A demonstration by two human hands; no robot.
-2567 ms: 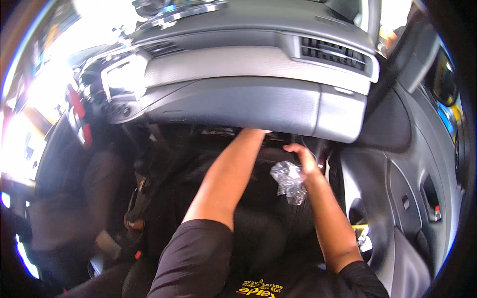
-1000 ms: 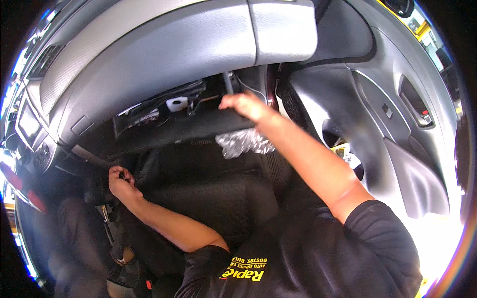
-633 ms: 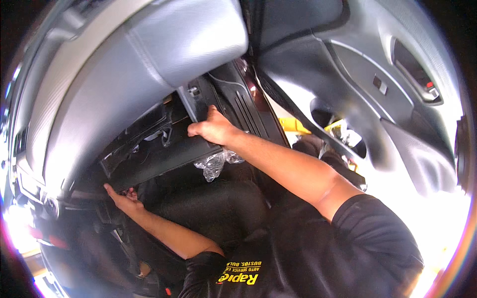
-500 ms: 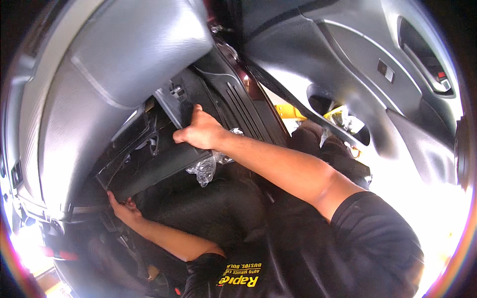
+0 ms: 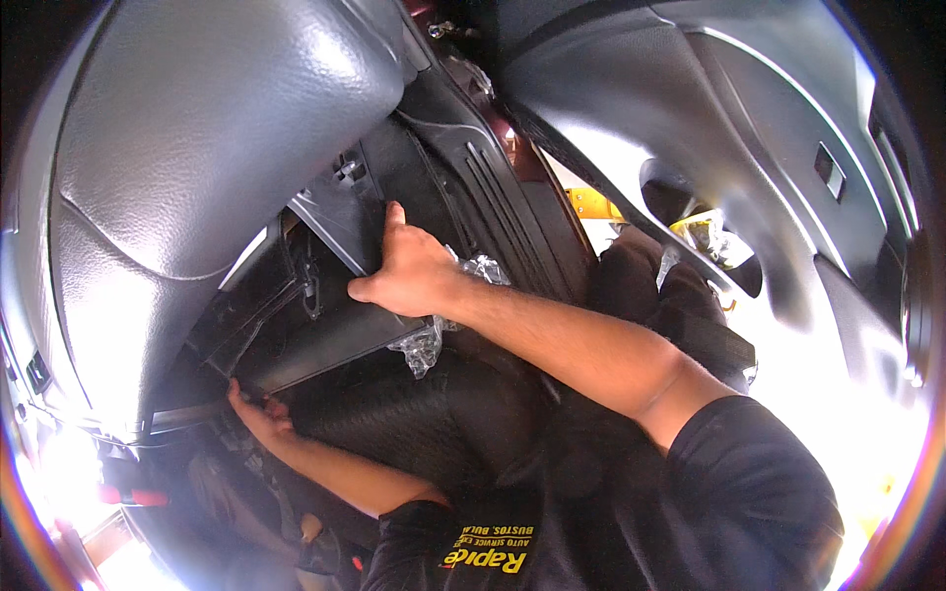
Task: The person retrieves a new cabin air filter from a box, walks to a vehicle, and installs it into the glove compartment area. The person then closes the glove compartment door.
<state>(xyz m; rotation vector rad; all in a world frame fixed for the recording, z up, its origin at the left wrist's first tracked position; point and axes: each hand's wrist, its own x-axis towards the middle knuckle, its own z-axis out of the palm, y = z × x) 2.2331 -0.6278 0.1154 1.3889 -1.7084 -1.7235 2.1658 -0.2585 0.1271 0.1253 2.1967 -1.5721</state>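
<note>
A black glove box [image 5: 320, 340] hangs lowered beneath the dashboard. My right hand [image 5: 414, 274] grips its right end, the thumb on the near edge and the index finger stretched up along the side; the other fingers are hidden. At the glove box's left corner is my left hand [image 5: 261, 416], one finger extended along the edge and the others curled beneath it. Crumpled clear plastic wrap [image 5: 422, 347] sits below my right wrist. Inside the opening, a dark grey panel [image 5: 330, 227] slants down toward my right hand.
The grey dashboard [image 5: 227, 138] bulges above the opening. An open car door [image 5: 709, 148] stands on the right, with a bag-like clear wrapper [image 5: 724, 241] in its pocket. The ribbed door sill [image 5: 503, 207] runs between. Dark seat fabric [image 5: 424, 419] lies nearest my body.
The view has shifted slightly, so the dashboard fills more of the left side. Both hands keep their places at the ends of the glove box.
</note>
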